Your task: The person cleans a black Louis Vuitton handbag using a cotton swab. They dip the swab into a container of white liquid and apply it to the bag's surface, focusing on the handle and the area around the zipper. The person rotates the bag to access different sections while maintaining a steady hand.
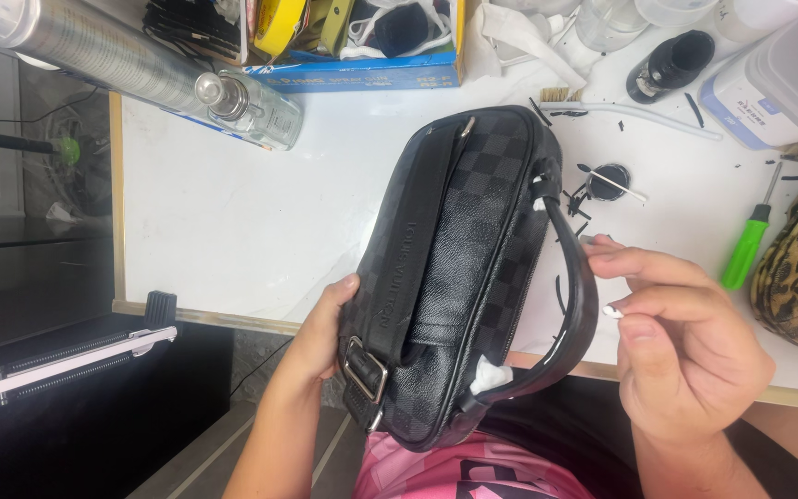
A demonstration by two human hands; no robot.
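The left hand point(320, 328) clasps the black checkered leather pouch bag point(459, 277) at the white table's point(233, 212) near edge; the right hand point(676, 342) pinches its stiff, glossy black strap point(584, 277). It looks light and supple.

Bright even daylight, sharp focus, faint shadows.

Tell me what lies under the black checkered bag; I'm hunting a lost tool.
The bag, gripped by the left hand, rests partly on the white table. Black scraps show beside it; anything beneath is covered.
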